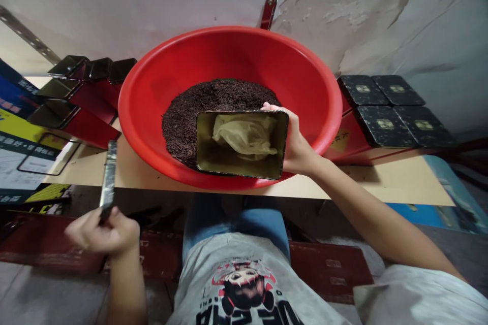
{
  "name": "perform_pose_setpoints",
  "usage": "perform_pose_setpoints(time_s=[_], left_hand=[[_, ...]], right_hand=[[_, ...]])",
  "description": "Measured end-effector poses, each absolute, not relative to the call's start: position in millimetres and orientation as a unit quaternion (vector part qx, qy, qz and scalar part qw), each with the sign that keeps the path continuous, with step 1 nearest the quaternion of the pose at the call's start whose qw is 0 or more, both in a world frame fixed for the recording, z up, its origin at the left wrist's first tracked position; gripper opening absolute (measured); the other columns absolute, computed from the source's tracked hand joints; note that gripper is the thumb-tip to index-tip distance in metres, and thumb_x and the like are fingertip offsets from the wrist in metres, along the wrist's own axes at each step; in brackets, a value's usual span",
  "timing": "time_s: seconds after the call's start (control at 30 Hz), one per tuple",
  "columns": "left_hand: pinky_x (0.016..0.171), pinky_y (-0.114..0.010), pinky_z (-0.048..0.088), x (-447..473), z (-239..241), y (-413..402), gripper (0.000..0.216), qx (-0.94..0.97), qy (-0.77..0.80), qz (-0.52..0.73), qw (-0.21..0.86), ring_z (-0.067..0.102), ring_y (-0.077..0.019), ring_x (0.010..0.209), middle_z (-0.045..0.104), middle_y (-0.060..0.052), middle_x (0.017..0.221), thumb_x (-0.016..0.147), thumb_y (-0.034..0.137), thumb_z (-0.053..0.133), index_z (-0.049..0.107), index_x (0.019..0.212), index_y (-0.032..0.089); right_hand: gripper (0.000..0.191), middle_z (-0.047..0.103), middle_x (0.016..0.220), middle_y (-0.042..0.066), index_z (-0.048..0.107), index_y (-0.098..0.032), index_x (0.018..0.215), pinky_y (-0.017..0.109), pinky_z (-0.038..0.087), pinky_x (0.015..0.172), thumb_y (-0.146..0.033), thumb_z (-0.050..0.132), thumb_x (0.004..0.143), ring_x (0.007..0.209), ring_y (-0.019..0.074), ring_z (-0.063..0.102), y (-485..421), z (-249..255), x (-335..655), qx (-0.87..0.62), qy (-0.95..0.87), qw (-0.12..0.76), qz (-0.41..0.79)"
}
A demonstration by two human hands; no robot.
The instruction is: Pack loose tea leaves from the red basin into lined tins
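My right hand (295, 137) grips a rectangular tin (208, 155) by its side, with the open mouth facing me. A crumpled, see-through plastic bag (246, 136) lies inside the tin. Behind and below it, a wide red basin (305, 68) holds a heap of dark, dry bits like loose tea leaves (183, 124). At the lower left, my left hand (109, 231) is closed on a dark, mottled tin lid (109, 172), seen edge-on. The hand is slightly blurred and apart from the basin.
Several open red tins (89, 117) stand left of the basin. On the right are several tins with black lids (385, 124). A pale tabletop (305, 192) carries the basin. Printed boxes (26, 147) are at far left, and a peeling wall (339, 15) rises behind.
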State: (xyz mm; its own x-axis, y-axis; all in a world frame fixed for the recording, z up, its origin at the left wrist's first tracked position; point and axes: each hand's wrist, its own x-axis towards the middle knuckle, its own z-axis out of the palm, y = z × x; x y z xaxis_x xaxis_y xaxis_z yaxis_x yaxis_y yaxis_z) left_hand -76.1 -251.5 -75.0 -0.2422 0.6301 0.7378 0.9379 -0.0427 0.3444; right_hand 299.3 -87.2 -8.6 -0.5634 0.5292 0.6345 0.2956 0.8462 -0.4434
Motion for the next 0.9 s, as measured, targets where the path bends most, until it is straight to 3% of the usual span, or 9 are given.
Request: perform_pose_setpoints(time_s=[0.03, 0.07, 0.17, 0.33, 0.5, 0.67, 0.73, 0.8, 0.9], left_hand=[[0.073, -0.045, 0.039, -82.3, -93.8, -241.6, 0.016, -0.537, -0.678, -0.419, 0.277, 0.044, -0.0224, 0.077, 0.049, -0.006, 0.078, 0.086, 0.033, 0.045, 0.05, 0.095, 0.021], [0.071, -0.044, 0.04, -87.8, -111.5, -233.3, 0.015, -0.53, -0.69, -0.402, 0.284, 0.045, -0.0222, 0.076, 0.051, -0.007, 0.076, 0.084, 0.033, 0.049, 0.052, 0.089, 0.019], [0.071, -0.042, 0.042, -98.9, -153.9, -215.6, 0.023, -0.547, -0.74, -0.347, 0.181, 0.048, -0.0215, 0.073, 0.052, -0.009, 0.074, 0.084, 0.033, 0.042, 0.058, 0.079, 0.016], [0.071, -0.04, 0.044, -99.4, -183.8, -185.4, 0.021, -0.584, -0.744, -0.324, 0.031, 0.049, -0.02, 0.069, 0.053, -0.008, 0.071, 0.073, 0.033, 0.048, 0.06, 0.068, 0.017], [0.07, -0.036, 0.046, -94.5, -178.4, -166.6, 0.018, -0.576, -0.73, -0.368, 0.027, 0.052, -0.0204, 0.071, 0.053, -0.006, 0.067, 0.066, 0.031, 0.049, 0.06, 0.068, 0.018], [0.074, -0.039, 0.045, -60.9, -116.6, -184.2, 0.029, -0.483, -0.7, -0.5, 0.165, 0.052, -0.0203, 0.077, 0.054, -0.007, 0.078, 0.083, 0.033, 0.038, 0.059, 0.085, 0.014], [0.072, -0.035, 0.047, -30.2, -70.6, -189.8, 0.019, -0.524, -0.601, -0.567, 0.208, 0.054, -0.0174, 0.074, 0.057, -0.004, 0.077, 0.082, 0.025, 0.046, 0.061, 0.091, 0.017], [0.072, -0.031, 0.049, 5.5, -21.7, -186.3, 0.022, -0.698, -0.464, -0.528, 0.138, 0.058, -0.0144, 0.075, 0.063, 0.0, 0.081, 0.078, 0.012, 0.055, 0.062, 0.097, 0.023], [0.078, -0.028, 0.05, 52.4, 34.7, -163.9, 0.026, -0.852, -0.385, -0.354, -0.008, 0.061, -0.0133, 0.086, 0.066, -0.002, 0.092, 0.084, 0.008, 0.045, 0.063, 0.099, 0.021]], right_hand=[[0.109, 0.029, 0.141, 0.016, 0.009, -0.026, 0.14, 0.054, 0.028, 0.111, -0.054, 0.075, 0.058, 0.136, 0.0331, 0.028, -86.0, -9.1, 297.3, -0.231, -0.874, 0.402, 0.146], [0.109, 0.03, 0.141, 0.017, 0.009, -0.025, 0.14, 0.054, 0.028, 0.111, -0.054, 0.075, 0.058, 0.136, 0.0334, 0.028, -84.2, -9.4, 294.6, -0.226, -0.876, 0.401, 0.145], [0.108, 0.033, 0.138, 0.016, 0.011, -0.024, 0.139, 0.055, 0.026, 0.112, -0.056, 0.075, 0.057, 0.138, 0.0337, 0.026, -75.4, -8.4, 284.4, -0.223, -0.878, 0.4, 0.136], [0.102, 0.032, 0.138, 0.017, 0.014, -0.024, 0.137, 0.059, 0.022, 0.112, -0.057, 0.073, 0.06, 0.139, 0.0342, 0.02, -59.1, -6.0, 271.7, -0.219, -0.885, 0.383, 0.146], [0.104, 0.034, 0.139, 0.016, 0.016, -0.025, 0.136, 0.06, 0.016, 0.113, -0.057, 0.074, 0.057, 0.139, 0.0335, 0.023, -57.0, -9.7, 273.2, -0.236, -0.882, 0.376, 0.158], [0.1, 0.024, 0.147, 0.018, 0.012, -0.023, 0.138, 0.059, 0.022, 0.11, -0.056, 0.07, 0.063, 0.14, 0.0325, 0.018, -57.8, -10.8, 276.0, -0.273, -0.881, 0.359, 0.142], [0.097, 0.021, 0.149, 0.019, 0.011, -0.022, 0.139, 0.057, 0.026, 0.109, -0.057, 0.066, 0.067, 0.14, 0.031, 0.021, -56.2, -10.6, 276.0, -0.292, -0.881, 0.346, 0.134], [0.095, 0.02, 0.149, 0.019, 0.012, -0.02, 0.139, 0.053, 0.03, 0.109, -0.057, 0.063, 0.069, 0.138, 0.0299, 0.025, -55.1, -10.0, 275.9, -0.308, -0.881, 0.335, 0.127], [0.09, 0.027, 0.147, 0.019, 0.018, -0.019, 0.138, 0.051, 0.035, 0.106, -0.058, 0.062, 0.069, 0.134, 0.0312, 0.035, -56.6, -9.2, 276.7, -0.33, -0.878, 0.327, 0.115]])
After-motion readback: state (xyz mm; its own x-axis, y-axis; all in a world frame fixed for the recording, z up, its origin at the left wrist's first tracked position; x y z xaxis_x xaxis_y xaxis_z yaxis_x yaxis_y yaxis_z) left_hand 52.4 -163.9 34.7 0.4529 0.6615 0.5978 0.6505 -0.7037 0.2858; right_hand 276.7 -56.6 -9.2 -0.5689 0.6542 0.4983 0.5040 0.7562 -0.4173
